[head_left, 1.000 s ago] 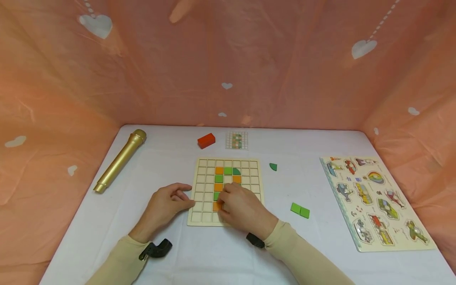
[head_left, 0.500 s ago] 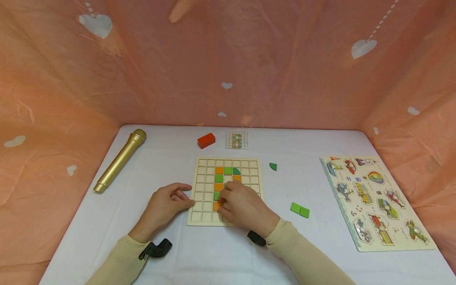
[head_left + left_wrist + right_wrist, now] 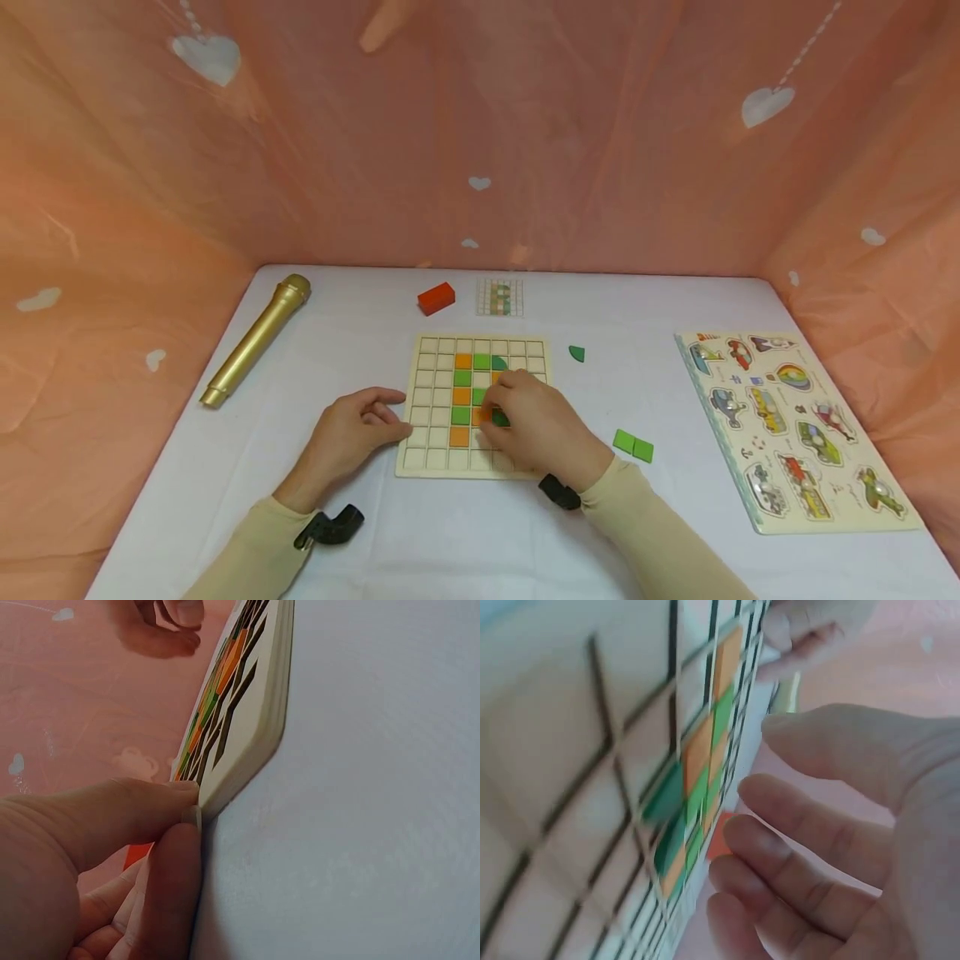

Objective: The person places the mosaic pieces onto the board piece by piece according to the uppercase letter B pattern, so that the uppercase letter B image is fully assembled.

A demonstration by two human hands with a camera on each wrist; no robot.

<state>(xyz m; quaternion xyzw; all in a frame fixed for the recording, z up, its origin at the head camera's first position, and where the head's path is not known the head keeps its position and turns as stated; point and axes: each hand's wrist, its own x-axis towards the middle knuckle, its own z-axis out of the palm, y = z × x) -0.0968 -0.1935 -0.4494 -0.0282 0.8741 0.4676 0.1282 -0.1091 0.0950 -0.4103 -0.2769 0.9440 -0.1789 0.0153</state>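
A square wooden grid board (image 3: 435, 462) bears orange, light green and dark green tiles. My left hand (image 3: 352, 437) is at its left edge, thumb and index fingertips touching the rim; in the left wrist view the thumb tip overlaps the board's edge (image 3: 247, 761). Over the board's right half is my right hand (image 3: 540, 421). In the right wrist view its thumb (image 3: 817, 746) and loosely bent fingers stand apart with nothing between them, beside a dark green rounded tile (image 3: 664, 796). An orange tile (image 3: 459, 437) shows lowest in the left column. The hand covers some right-hand cells.
Two light green square tiles (image 3: 633, 446) and a dark green quarter-round tile (image 3: 577, 354) lie right of the board. Behind it are a red block (image 3: 437, 298) and a small pattern card (image 3: 500, 297). A gold microphone (image 3: 257, 342) lies left, a picture puzzle (image 3: 795, 433) far right.
My right hand has shifted right across the board, uncovering a light green, an orange and part of a dark green tile. The left hand stays at the edge. The head view tilted slightly.
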